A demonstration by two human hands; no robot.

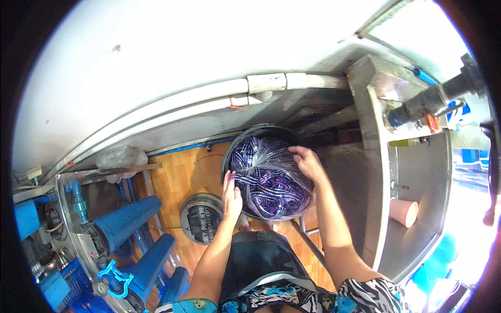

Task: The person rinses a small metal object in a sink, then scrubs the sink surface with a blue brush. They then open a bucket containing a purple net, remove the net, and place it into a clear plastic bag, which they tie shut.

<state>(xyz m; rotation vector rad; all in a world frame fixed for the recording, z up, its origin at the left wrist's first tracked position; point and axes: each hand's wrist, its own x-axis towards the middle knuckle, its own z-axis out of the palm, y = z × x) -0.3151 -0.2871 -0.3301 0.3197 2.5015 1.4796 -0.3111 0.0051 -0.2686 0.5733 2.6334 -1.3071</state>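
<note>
Handling a clear bag (254,168) of purple strips (276,201) between both hands' fingers.
Right hand (309,164) pinches the plastic; left hand (231,198) lies along the opposite side, grip unclear; dark tub (265,128) below the fingers.

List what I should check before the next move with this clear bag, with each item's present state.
1. Clear bag sitting in the mouth of the round dark bin: ok.
2. Purple material inside the bag: ok, seen through the film.
3. Right hand at the bag's upper right: ok; firmness of hold: cannot tell.
4. Left hand gripping the bag's left side: cannot tell.
5. Bag tied shut: cannot tell.
</note>
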